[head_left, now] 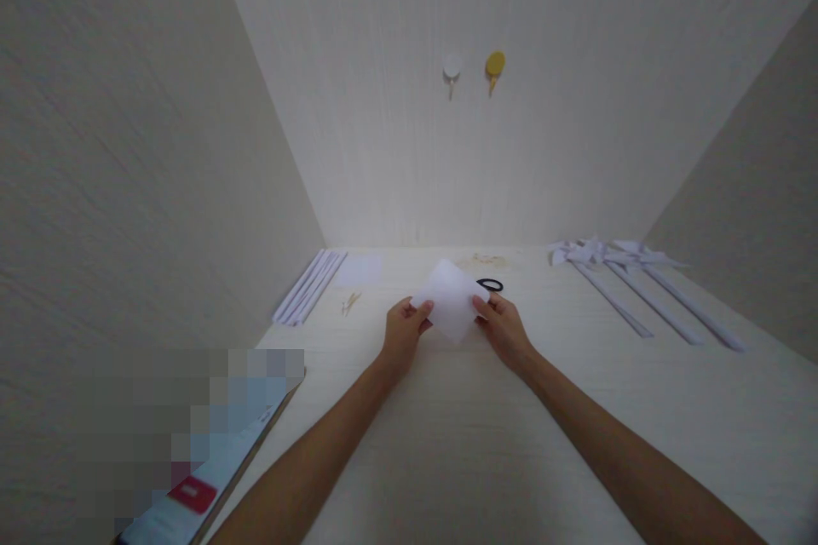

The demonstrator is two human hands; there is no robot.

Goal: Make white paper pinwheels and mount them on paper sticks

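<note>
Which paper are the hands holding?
Look at the middle of the pale wooden table, where the left hand and right hand meet. Between their fingers is a square white paper sheet, tilted like a diamond. Unlike the flat white sheet by the back wall, it is gripped at two corners.

Soft, dim indoor light, brightest low on the back wall [511, 187]
The white sheet [451, 301] glows washed-out with soft edges; shadows on the table [447, 443] are faint. The side walls [95, 145] darken and splay outward toward the corners — wide-angle stretch. A pixelated block [192, 426] masks the lower left.
</note>
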